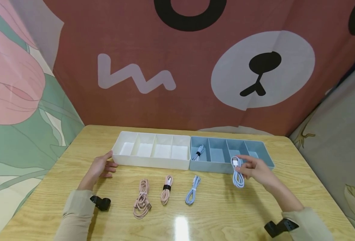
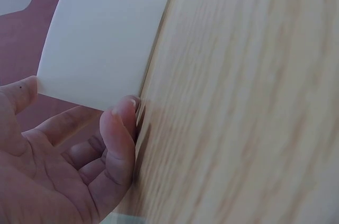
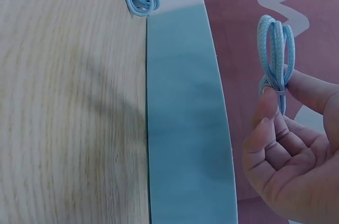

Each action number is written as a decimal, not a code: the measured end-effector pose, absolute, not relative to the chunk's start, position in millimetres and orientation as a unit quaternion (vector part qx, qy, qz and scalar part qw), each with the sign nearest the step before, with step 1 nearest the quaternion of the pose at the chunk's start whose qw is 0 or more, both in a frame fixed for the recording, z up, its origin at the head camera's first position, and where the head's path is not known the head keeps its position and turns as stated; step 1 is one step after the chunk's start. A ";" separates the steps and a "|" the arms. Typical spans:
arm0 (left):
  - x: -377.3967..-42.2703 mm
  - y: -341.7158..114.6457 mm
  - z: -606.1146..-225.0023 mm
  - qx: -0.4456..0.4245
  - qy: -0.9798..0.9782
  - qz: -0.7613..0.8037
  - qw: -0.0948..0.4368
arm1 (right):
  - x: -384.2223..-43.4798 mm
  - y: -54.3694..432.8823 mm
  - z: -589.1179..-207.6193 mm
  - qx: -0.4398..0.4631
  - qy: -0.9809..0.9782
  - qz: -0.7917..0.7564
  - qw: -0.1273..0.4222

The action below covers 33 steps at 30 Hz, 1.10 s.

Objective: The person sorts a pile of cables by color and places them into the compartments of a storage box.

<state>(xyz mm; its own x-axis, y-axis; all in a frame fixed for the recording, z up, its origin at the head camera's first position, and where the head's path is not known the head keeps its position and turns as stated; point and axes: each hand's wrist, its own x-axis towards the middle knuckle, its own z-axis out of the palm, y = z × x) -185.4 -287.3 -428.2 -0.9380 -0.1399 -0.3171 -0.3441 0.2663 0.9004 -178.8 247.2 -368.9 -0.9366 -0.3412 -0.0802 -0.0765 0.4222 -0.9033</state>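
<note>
My right hand (image 1: pixel 255 170) pinches a coiled light-blue USB cable (image 1: pixel 237 177) between thumb and fingers, in front of the blue divided box (image 1: pixel 210 166). In the right wrist view the held cable (image 3: pixel 276 49) stands upright, its loops above the fingertips. Another blue cable (image 1: pixel 198 153), bound with a black strap, lies in that box's leftmost compartment. At the left end of the white divided box (image 1: pixel 153 162), my left hand (image 1: pixel 100 167) touches the end wall, fingers loosely bent. In the left wrist view the thumb meets the box's upper corner.
On the wooden table (image 1: pixel 222 214) in front of the boxes lie a pink cable (image 1: pixel 142 197), a smaller pink cable (image 1: pixel 166 192) with a black strap, and a blue cable (image 1: pixel 193 190). The boxes stand end to end. Behind the table hangs a patterned cloth (image 1: pixel 165 110).
</note>
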 end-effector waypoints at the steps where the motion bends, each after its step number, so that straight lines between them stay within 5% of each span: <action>1: -185.2 -287.4 -427.9 -0.148 0.794 0.583 0.089 | -179.9 247.5 -368.5 -0.125 0.833 -0.524 0.128; 33: -184.3 -286.8 -428.5 -0.151 0.785 0.593 0.092 | -220.4 228.2 -361.3 -0.062 0.825 -0.543 0.145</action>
